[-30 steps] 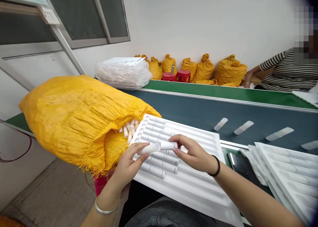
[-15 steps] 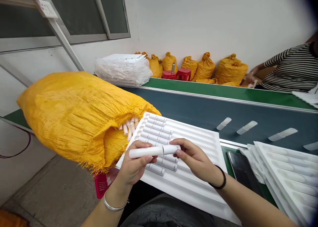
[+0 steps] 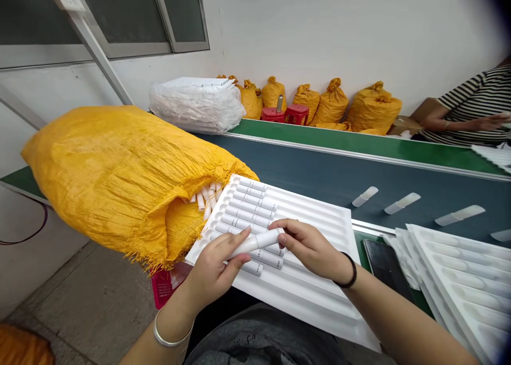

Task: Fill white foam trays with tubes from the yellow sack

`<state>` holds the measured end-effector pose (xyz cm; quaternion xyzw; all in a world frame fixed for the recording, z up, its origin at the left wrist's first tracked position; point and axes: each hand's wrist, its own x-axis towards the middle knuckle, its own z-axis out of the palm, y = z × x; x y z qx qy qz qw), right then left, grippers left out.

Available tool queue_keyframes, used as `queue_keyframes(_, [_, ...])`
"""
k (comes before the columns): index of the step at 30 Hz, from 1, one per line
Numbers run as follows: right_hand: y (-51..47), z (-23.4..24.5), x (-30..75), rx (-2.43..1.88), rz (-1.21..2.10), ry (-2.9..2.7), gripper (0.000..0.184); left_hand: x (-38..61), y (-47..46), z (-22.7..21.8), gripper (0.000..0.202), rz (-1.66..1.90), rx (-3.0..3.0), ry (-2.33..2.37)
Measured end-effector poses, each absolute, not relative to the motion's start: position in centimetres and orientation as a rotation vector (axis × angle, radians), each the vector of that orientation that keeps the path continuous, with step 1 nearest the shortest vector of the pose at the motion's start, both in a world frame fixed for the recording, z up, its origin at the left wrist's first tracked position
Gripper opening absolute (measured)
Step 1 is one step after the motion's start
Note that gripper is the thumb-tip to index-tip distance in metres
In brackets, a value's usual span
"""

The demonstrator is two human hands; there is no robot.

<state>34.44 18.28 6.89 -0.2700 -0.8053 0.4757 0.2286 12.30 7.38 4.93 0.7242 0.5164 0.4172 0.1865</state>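
Between my two hands is a white plastic tube (image 3: 257, 241) with a seam near its middle, tilted slightly up to the right. My left hand (image 3: 217, 264) is closed around its left part, fingers on top and thumb below. The fingertips of my right hand (image 3: 307, 246) pinch its right end. Beneath them lies a white grooved tray (image 3: 315, 301). Several printed white tubes (image 3: 251, 200) rest in its left grooves, partly hidden by my hands. A big yellow woven sack (image 3: 128, 179) lies left of the tray, with loose white tubes (image 3: 205, 199) in its mouth.
Slanted white tubes (image 3: 403, 202) stand on the dark conveyor belt (image 3: 303, 165). A black phone (image 3: 385, 266) and stacked white trays (image 3: 463, 290) are at the right. Behind are a wrapped bundle (image 3: 195, 107), yellow sacks, red stools (image 3: 297, 112) and a person in a striped shirt (image 3: 479, 107).
My left hand has slid right along the tube, covering more of it, and the tube now tilts more. At the far right, the other person's arm has moved up and right.
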Motion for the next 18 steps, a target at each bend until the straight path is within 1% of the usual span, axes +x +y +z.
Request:
queue_keyframes(3, [18.7, 7.1, 33.8, -0.798, 1.65, -2.047, 0.037, 12.1, 7.5, 4.8, 0.062, 1.134, 2.333, 1.418])
queue_keyframes(7, [18.9, 7.5, 33.5, -0.873, 1.906, -1.908, 0.042, 12.0, 7.6, 4.8, 0.07, 1.065, 2.586, 1.429])
queue_keyframes(14, [18.7, 7.0, 33.2, -1.109, 2.008, -1.838, 0.042, 12.1, 8.1, 4.5, 0.073, 0.926, 2.723, 1.426])
queue_keyframes(16, [18.7, 6.6, 33.1, -1.119, 2.043, -1.839, 0.043, 12.0, 8.4, 4.3, 0.073, 0.898, 2.738, 1.416])
queue_keyframes(18, [18.7, 6.3, 33.3, -1.044, 1.976, -1.9, 0.044, 11.8, 8.6, 4.1, 0.073, 0.903, 2.693, 1.454])
